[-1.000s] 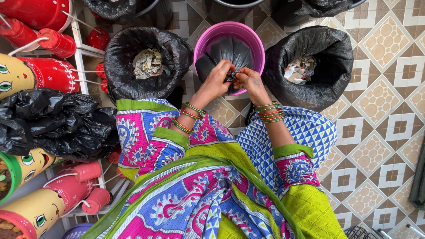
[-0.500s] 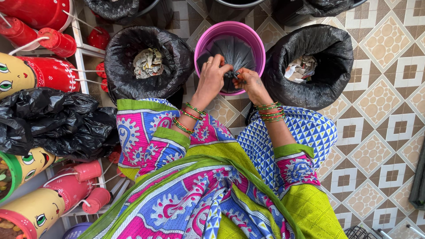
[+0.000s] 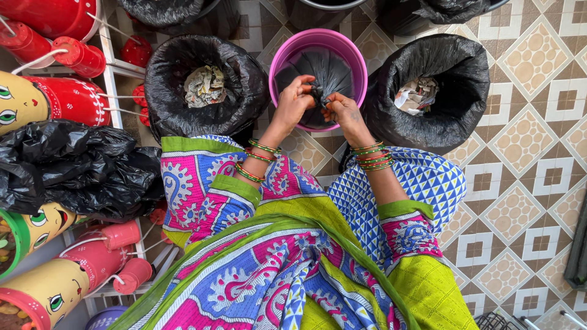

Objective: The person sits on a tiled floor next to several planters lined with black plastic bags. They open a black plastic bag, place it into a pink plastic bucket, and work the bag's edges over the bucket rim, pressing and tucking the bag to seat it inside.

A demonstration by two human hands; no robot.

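Note:
A pink round bucket (image 3: pixel 361 61) stands on the tiled floor ahead of me, with a black plastic bag (image 3: pixel 318 64) inside it. My left hand (image 3: pixel 295 101) and my right hand (image 3: pixel 342 112) meet over the bucket's near side. Both pinch the gathered, twisted neck of the black bag between their fingers. Green and red bangles ring both wrists. My bright patterned clothing fills the lower part of the view.
Two bins lined with black bags flank the bucket, the left bin (image 3: pixel 165 91) and the right bin (image 3: pixel 452 116), each holding crumpled paper. A heap of black bags (image 3: pixel 73 168) lies at the left among red painted pots (image 3: pixel 67 101) on a white rack. More black-lined bins stand beyond.
My left hand lifted over the bag's neck, then curled back down onto it. The right hand stayed pinching the twisted plastic, and the bag's neck looks more tightly gathered.

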